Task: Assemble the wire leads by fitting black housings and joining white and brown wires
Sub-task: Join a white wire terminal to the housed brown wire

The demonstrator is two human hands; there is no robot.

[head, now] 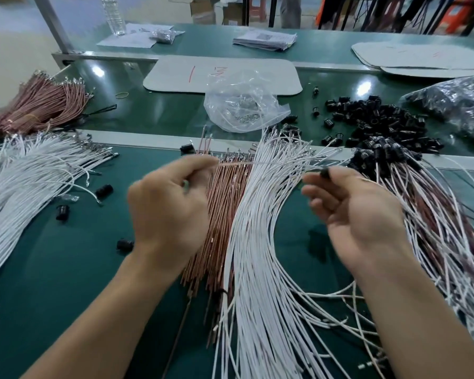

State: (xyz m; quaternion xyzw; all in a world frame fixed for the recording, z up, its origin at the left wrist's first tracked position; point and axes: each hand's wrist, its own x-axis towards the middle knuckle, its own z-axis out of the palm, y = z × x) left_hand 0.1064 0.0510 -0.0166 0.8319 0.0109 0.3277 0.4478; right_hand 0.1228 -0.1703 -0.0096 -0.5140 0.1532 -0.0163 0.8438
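1. Plainly, the left hand (170,206) was curled closed, pinching one thin wire (238,163) that ran off to the right above the piles; blur hid its colour.
2. The right hand (359,214) pinched a black housing (324,173) between thumb and fingertip, palm up, its other fingers loosely bent.
3. Whether the wire's far end reached the housing, I could not tell.
4. Both hands were raised over the green table (52,269).
5. Beneath them lay a fan of brown wires (222,214), just beside white wires (257,255).
6. Leads (427,214) with black ends sprawled at right; loose housings (381,124) lay heaped behind, near a clear bag (241,105).
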